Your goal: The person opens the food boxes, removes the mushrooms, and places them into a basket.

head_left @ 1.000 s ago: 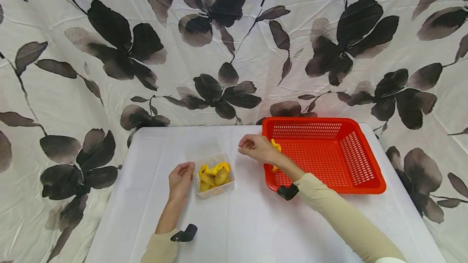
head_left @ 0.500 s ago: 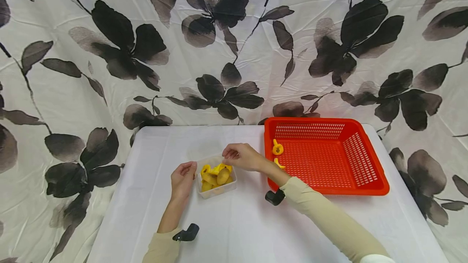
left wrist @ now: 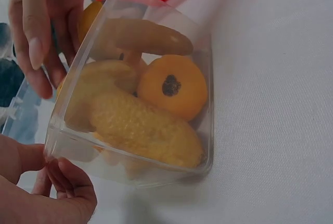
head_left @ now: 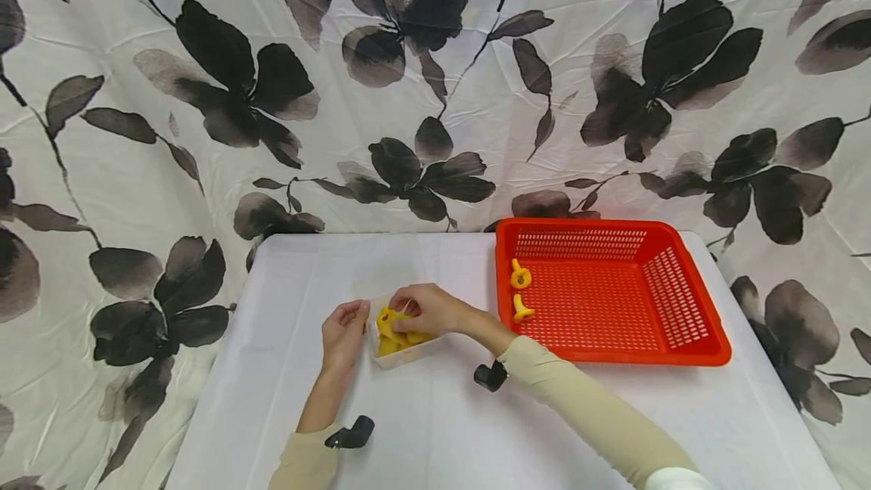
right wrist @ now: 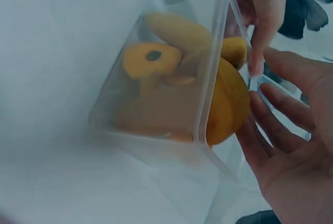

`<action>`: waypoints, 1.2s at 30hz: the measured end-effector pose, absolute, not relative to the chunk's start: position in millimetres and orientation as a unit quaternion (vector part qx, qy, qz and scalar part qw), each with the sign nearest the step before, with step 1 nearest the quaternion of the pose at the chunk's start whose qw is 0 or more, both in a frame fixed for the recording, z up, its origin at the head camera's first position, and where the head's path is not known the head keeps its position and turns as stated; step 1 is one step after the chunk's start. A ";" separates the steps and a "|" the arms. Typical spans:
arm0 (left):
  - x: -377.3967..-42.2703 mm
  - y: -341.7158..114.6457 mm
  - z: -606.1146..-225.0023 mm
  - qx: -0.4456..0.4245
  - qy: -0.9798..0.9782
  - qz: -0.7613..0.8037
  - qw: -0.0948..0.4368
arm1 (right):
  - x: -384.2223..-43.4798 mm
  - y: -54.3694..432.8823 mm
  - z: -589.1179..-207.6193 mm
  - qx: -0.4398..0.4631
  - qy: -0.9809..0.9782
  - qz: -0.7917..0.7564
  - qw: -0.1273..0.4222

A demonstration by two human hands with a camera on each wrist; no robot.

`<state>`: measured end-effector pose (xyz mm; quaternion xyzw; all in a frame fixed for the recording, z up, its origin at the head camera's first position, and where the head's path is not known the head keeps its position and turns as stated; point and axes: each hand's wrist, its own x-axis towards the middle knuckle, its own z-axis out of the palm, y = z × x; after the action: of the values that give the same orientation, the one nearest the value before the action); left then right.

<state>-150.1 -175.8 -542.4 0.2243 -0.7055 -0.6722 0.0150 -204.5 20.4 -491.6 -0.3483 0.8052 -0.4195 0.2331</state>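
Observation:
A clear plastic container (head_left: pixel 407 360) on the white table holds several yellow mushroom-shaped pieces (head_left: pixel 389 344). At its left side, the thumb and fingers of my left hand (head_left: pixel 343 337) pinch the rim, plainly seen in the left wrist view. My right hand (head_left: pixel 434 311) reaches over the container from the right, fingers bent down towards the pieces. In the right wrist view its spread fingers lie beside a rounded yellow piece (right wrist: pixel 229 101) at the container's mouth. Through the wall in the left wrist view show a round piece with a dark spot (left wrist: pixel 191 91) and a long bumpy one (left wrist: pixel 145 130).
A red slotted basket (head_left: pixel 612 354) stands at the right of the table. Two yellow mushroom-shaped pieces (head_left: pixel 521 277) lie along its left side. Behind the container lies a clear flat lid (head_left: pixel 381 272). A floral cloth (head_left: pixel 422 36) hangs behind the table.
My right hand has moved left and down from the red basket's edge to the container, uncovering two yellow pieces in the basket. My left hand has stayed at the container's rim.

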 end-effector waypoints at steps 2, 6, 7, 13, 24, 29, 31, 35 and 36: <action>-150.0 -175.5 -542.8 0.225 -0.706 -0.672 0.014 | -203.6 17.1 -492.7 -0.357 0.799 -0.415 0.247; -150.5 -175.0 -544.4 0.224 -0.705 -0.673 0.017 | -203.0 12.6 -495.2 -0.371 0.793 -0.401 0.270; -150.5 -175.0 -544.3 0.223 -0.704 -0.674 0.017 | -203.0 11.8 -495.6 -0.372 0.793 -0.397 0.274; -149.8 -175.2 -542.6 0.221 -0.704 -0.674 0.013 | -203.7 9.3 -498.1 -0.387 0.798 -0.370 0.277; -148.0 -175.9 -542.7 0.220 -0.701 -0.679 0.013 | -202.8 10.0 -502.6 -0.415 0.792 -0.374 0.246; -147.7 -175.9 -543.3 0.222 -0.700 -0.678 0.014 | -202.4 10.9 -501.5 -0.415 0.800 -0.366 0.233; -148.0 -176.2 -542.9 0.223 -0.702 -0.676 0.013 | -202.4 11.7 -500.9 -0.410 0.803 -0.367 0.231; -148.6 -176.6 -541.5 0.226 -0.706 -0.671 0.010 | -202.7 13.4 -500.3 -0.391 0.805 -0.380 0.233; -148.7 -176.9 -541.1 0.226 -0.707 -0.670 0.009 | -203.1 13.8 -500.8 -0.387 0.805 -0.385 0.231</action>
<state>-148.7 -176.9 -541.1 0.2263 -0.7067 -0.6703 0.0092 -203.1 13.8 -500.8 -0.3869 0.8054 -0.3853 0.2307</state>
